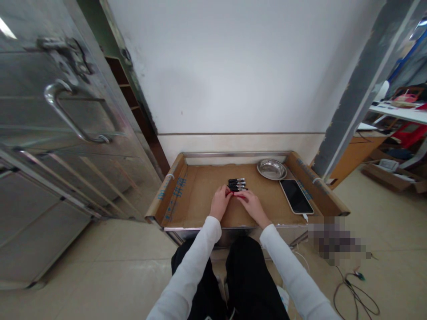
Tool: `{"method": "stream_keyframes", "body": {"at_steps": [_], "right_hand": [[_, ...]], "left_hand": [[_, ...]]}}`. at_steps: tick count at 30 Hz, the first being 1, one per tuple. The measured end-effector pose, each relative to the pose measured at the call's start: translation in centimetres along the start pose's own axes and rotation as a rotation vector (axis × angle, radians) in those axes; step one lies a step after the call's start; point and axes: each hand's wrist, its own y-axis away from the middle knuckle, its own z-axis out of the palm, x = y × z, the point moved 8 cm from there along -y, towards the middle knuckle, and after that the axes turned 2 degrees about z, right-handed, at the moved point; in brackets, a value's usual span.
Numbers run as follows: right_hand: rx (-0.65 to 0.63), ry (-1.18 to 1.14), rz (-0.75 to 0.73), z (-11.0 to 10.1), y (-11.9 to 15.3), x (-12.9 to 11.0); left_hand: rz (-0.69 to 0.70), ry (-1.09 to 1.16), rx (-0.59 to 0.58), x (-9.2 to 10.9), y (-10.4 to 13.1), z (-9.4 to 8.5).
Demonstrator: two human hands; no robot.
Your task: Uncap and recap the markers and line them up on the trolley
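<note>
My left hand (220, 202) and my right hand (252, 205) are close together over the cardboard-lined tray (200, 182). Between their fingertips is a thin red stick-like piece (240, 197), too small and too covered to name. The fingers of both hands are closed in a pinch on it. Just beyond the fingertips, several short black sticks (236, 183) with silvery-white ends lie side by side in a row. The nearest of them is partly hidden by my hands.
A round shiny metal bowl (271, 169) stands at the tray's back right. In front of it lies a phone (296, 197) with a white cable plugged in. Rolled cardboard edges (168, 191) rise at the sides. A white wall (240, 75) is behind, a metal door (66, 111) left.
</note>
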Motion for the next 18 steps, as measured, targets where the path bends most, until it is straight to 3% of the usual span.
{"method": "stream_keyframes", "body": {"at_steps": [4, 8, 14, 18], "right_hand": [[-0.062, 0.272, -0.132, 0.7, 0.4, -0.5], [0.034, 0.46, -0.095, -0.2, 0.8, 0.4], [0.029, 0.524, -0.087, -0.2, 0.8, 1.0], [0.003, 0.528, -0.076, -0.2, 0.7, 1.3]], "left_hand": [[0.015, 0.036, 0.02, -0.1, 0.7, -0.4], [0.113, 0.059, -0.049, 0.6, 1.9, 0.1], [0.197, -0.09, -0.175, 2.2, 2.1, 1.0], [0.172, -0.128, -0.212, 2.0, 1.5, 1.2]]}}
